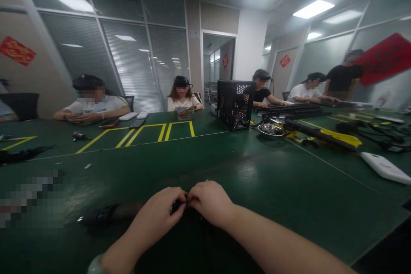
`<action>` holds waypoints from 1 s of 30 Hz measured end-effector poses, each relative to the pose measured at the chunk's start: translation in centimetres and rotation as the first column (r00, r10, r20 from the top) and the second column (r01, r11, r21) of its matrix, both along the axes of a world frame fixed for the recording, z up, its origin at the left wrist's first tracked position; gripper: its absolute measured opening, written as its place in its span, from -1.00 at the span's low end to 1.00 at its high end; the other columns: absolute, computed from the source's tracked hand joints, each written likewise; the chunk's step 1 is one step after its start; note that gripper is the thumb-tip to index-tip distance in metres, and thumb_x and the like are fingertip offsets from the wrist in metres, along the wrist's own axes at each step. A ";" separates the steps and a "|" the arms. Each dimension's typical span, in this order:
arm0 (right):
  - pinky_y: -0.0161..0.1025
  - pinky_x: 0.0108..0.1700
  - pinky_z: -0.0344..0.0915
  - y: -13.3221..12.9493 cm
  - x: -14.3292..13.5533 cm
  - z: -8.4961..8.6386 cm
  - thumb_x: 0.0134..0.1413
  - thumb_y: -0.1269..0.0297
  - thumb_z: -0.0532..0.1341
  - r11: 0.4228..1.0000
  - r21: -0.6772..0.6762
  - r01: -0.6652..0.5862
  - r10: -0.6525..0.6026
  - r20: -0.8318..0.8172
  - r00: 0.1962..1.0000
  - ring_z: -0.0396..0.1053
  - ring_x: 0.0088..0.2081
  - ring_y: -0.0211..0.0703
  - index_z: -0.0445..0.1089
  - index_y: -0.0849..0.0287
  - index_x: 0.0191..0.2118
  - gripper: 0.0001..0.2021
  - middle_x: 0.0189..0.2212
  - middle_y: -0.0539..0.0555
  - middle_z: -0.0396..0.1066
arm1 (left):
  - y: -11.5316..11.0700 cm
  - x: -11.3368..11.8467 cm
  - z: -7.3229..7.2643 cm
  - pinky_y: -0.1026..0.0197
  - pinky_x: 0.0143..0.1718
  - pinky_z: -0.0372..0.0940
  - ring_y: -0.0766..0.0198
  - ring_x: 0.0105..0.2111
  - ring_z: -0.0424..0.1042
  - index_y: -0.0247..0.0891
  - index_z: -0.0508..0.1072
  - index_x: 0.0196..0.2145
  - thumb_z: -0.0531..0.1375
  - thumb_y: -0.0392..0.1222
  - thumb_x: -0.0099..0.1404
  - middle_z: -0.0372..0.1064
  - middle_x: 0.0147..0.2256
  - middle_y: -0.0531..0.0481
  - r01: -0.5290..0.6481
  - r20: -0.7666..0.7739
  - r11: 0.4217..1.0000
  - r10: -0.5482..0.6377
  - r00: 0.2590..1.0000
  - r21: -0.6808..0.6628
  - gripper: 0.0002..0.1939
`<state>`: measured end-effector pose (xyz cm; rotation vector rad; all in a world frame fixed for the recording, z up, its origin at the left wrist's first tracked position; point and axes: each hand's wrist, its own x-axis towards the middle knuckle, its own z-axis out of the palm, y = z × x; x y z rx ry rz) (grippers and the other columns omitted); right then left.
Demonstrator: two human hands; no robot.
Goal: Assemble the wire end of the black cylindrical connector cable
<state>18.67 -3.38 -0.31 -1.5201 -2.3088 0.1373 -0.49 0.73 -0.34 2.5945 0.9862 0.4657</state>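
Observation:
Near the front of the green table, my left hand (159, 212) and my right hand (210, 203) meet with their fingertips together. Both are closed in a pinch around something small and dark. Fingers cover most of it, so I cannot make out what it is. A long dark cylindrical object (107, 214) with a shiny metal tip lies on the table to the left, and its right end passes behind my left hand.
Across the green table (289, 188) stands a black computer case (234, 105), with a metal bowl (271, 130) to its right. A white phone-like object (385, 168) lies at the right, near cables and dark parts. Several people sit along the far side.

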 end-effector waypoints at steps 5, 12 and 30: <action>-0.31 -0.17 0.23 -0.5 0.2 -0.2 0.12 0.34 0.26 0.998 -0.058 0.019 -0.025 -0.108 0.994 0.41 -0.24 -0.20 0.50 0.07 -0.22 -0.89 -0.29 -0.03 0.49 | -0.3 -0.1 0.1 0.17 -0.15 0.21 0.18 -0.22 0.35 -0.17 0.40 -0.30 0.11 -0.23 0.26 0.40 -0.25 0.01 -0.008 0.028 0.999 0.007 1.000 0.043 -0.93; -0.30 -0.19 0.22 -0.1 -0.1 -0.2 0.15 0.38 0.20 0.998 -0.059 0.009 -0.017 -0.133 0.991 0.40 -0.25 -0.20 0.50 0.06 -0.25 -0.86 -0.30 -0.03 0.47 | -0.6 -0.2 0.2 0.18 -0.18 0.23 0.21 -0.24 0.35 -0.19 0.39 -0.30 0.15 -0.25 0.27 0.39 -0.29 0.04 -0.013 0.056 0.995 0.007 0.998 0.097 -0.97; -0.29 -0.24 0.21 -0.2 0.2 -0.6 0.14 0.28 0.18 0.979 -0.195 0.057 -0.108 -0.260 0.959 0.40 -0.26 -0.18 0.50 0.04 -0.28 -0.87 -0.31 -0.05 0.49 | -0.5 -0.3 -0.1 0.15 -0.10 0.23 0.20 -0.20 0.35 -0.19 0.39 -0.23 0.20 -0.30 0.22 0.39 -0.24 0.04 -0.004 0.028 0.989 -0.001 1.000 0.148 -0.86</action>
